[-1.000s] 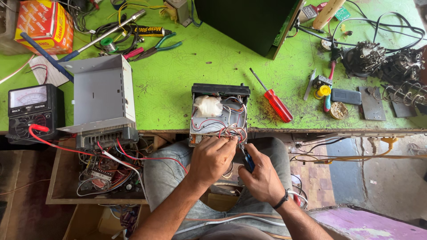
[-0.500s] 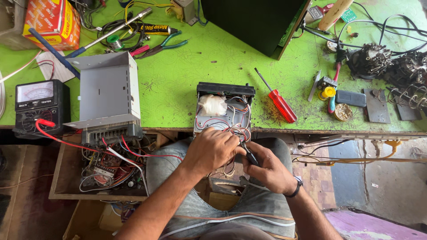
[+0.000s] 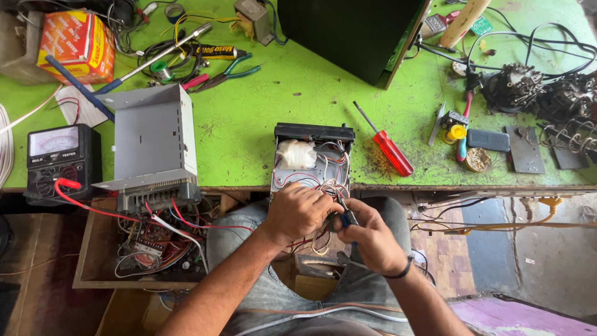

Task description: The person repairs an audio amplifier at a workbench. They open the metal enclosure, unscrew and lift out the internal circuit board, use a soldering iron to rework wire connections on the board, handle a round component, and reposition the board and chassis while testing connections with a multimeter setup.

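An opened car stereo chassis [image 3: 313,155] full of thin coloured wires rests half on the green bench edge and half over my lap. My left hand [image 3: 296,211] is closed over the bundle of wires at its near end. My right hand [image 3: 367,233] grips a small dark-handled cutter [image 3: 346,214], whose tip points into the wires beside my left fingers. A white wad sits inside the chassis near its far end.
A red-handled screwdriver [image 3: 388,149] lies right of the chassis. A grey metal cover [image 3: 154,140] and an analog multimeter [image 3: 56,158] with red lead sit at left, above an open drawer holding a circuit board [image 3: 152,246]. Pliers, a black box [image 3: 348,34] and parts clutter the back.
The view has shifted slightly. Both hands stay at the wires at the chassis's near end, with the cutter still in my right hand.
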